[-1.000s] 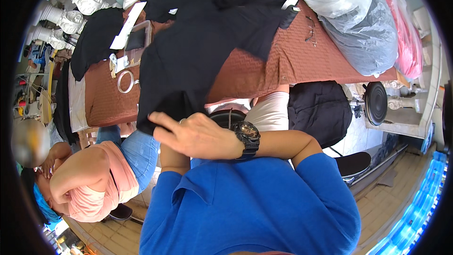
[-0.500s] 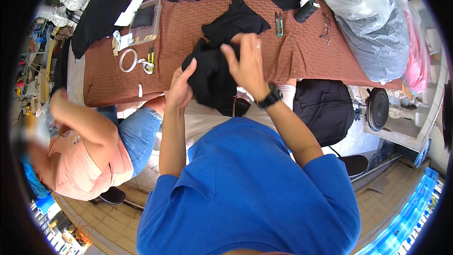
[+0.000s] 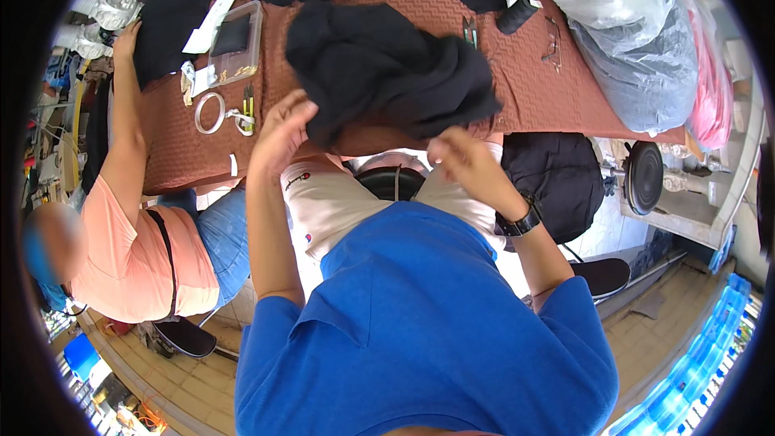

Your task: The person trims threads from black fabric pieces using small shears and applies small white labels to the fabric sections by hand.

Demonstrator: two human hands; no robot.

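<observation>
A loose black cloth (image 3: 387,73) is spread out and blurred by motion, above the near middle of the table. At its lower left edge, my left hand (image 3: 281,133) grips the fabric between thumb and fingers. My right hand (image 3: 475,163), wearing a dark wristwatch, has its fingers closed at the lower right edge of the same cloth. The cloth partly covers a small pair of thread snips (image 3: 470,31). A black thread cone (image 3: 517,14) stands to the right of the snips.
A brown patterned cover (image 3: 529,105) lies over the table. At left are a clear plastic box (image 3: 247,60), a tape roll (image 3: 210,114) and yellow snips (image 3: 248,105). Large plastic bags (image 3: 626,48) fill the right end. A co-worker (image 3: 145,250) sits at left, reaching toward black fabric (image 3: 172,28).
The bunched cloth has opened out and moved outward over the table. My hands have moved apart, the right one lower. The co-worker's arm now stretches forward to the black fabric.
</observation>
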